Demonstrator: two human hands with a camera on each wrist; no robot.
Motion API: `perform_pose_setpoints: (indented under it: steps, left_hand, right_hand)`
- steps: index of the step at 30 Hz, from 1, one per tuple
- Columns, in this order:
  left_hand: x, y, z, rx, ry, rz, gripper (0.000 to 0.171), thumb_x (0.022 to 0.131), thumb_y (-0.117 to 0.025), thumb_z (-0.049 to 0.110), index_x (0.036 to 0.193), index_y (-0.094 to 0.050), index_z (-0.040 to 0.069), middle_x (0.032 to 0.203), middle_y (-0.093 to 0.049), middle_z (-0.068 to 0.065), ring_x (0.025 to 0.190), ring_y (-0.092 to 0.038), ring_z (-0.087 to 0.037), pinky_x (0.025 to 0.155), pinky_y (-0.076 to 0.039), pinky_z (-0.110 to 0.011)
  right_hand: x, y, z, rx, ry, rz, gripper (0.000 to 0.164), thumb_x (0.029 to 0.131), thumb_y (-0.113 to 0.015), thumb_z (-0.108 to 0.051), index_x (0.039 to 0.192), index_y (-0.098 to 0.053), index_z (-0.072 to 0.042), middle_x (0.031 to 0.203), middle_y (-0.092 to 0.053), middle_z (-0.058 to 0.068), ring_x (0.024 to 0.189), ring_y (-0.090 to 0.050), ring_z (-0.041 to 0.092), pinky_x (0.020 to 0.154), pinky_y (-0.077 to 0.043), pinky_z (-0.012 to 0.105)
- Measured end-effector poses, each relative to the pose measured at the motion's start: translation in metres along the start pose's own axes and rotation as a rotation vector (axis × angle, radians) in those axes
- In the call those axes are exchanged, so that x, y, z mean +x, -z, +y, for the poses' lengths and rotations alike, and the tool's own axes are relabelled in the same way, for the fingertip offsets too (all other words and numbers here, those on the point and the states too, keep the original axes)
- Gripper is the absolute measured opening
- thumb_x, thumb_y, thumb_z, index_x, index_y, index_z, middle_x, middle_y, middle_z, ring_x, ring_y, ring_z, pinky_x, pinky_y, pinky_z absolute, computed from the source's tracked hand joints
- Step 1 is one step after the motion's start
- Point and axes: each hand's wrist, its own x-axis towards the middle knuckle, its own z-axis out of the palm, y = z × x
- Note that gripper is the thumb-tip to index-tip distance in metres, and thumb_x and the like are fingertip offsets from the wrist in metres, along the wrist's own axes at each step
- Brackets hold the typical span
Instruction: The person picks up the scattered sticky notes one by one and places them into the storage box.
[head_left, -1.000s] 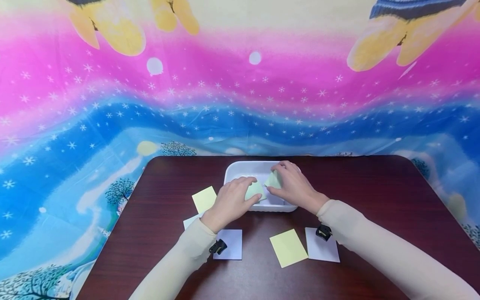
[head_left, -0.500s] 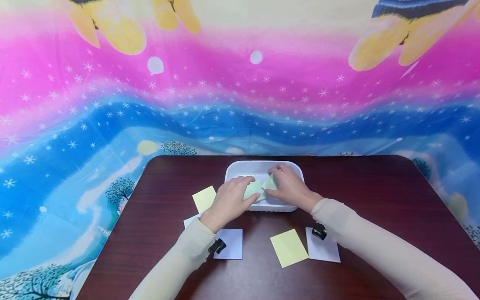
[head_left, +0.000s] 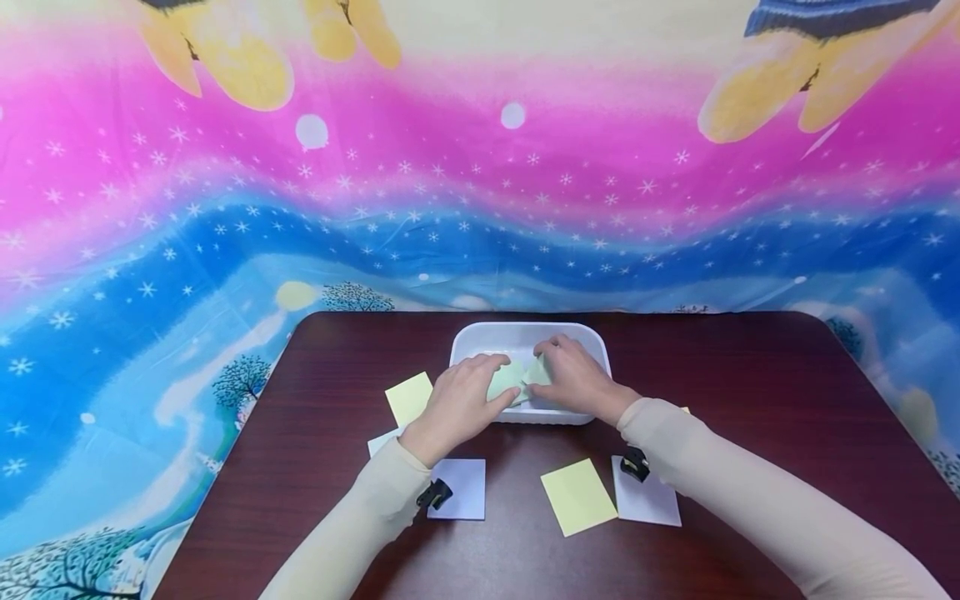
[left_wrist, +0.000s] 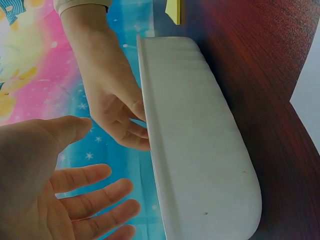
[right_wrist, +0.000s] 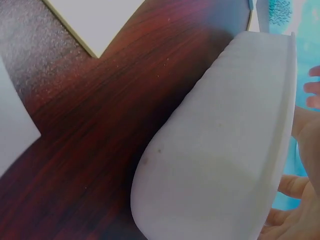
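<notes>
A white plastic tray (head_left: 525,415) stands near the far edge of the table, with two pale green sticky-note pads in it. My left hand (head_left: 467,396) is at the tray's left side, thumb and fingers spread around the left green pad (head_left: 506,380). In the left wrist view, that left hand (left_wrist: 75,185) has nothing between its fingers. From the right, my right hand (head_left: 579,375) reaches over the rim and holds the right green pad (head_left: 537,372) between thumb and fingers. The two pads overlap in the head view. The tray's wall hides the right fingertips in the wrist views.
On the dark red table (head_left: 510,550), a yellow pad (head_left: 409,398), a pale blue pad (head_left: 381,442) and a lavender pad (head_left: 463,489) lie left. Another yellow pad (head_left: 578,497) touches a lavender pad (head_left: 652,500) at right. A printed cloth (head_left: 480,167) hangs behind.
My right hand has moved left and slightly down with its green pad, which now lies flatter against the other. A yellow corner shows behind the right sleeve. The left hand has barely moved.
</notes>
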Motion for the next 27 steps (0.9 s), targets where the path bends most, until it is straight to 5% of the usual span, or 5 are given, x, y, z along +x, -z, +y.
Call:
perform_pose_setpoints:
  steps: [16,27]
  left_hand:
    - [-0.0023,-0.0012,-0.0022,-0.001,0.005,-0.020,0.051,0.088,-0.054,0.050,0.125,-0.060,0.015,0.120,-0.064,-0.002,0.103,-0.061,-0.017,0.081,-0.051,-0.036]
    - [-0.0023,-0.0015,-0.0038,-0.010,-0.005,0.008,0.050,0.088,-0.055,0.048,0.124,-0.061,0.015,0.117,-0.065,-0.002,0.099,-0.062,-0.017,0.077,-0.052,-0.035]
  right_hand:
    - [-0.0009,-0.0061,-0.0006,0.008,-0.007,-0.125,0.059,0.073,-0.074,-0.039,0.117,-0.062,-0.002,0.110,-0.058,0.014,0.095,-0.056,0.023,0.083,-0.047,0.039]
    - [-0.0009,-0.0021,-0.0049,0.014,0.019,-0.077,0.050,0.081,-0.068,-0.038,0.116,-0.063,-0.003,0.110,-0.062,0.013,0.100,-0.058,0.024,0.088,-0.048,0.041]
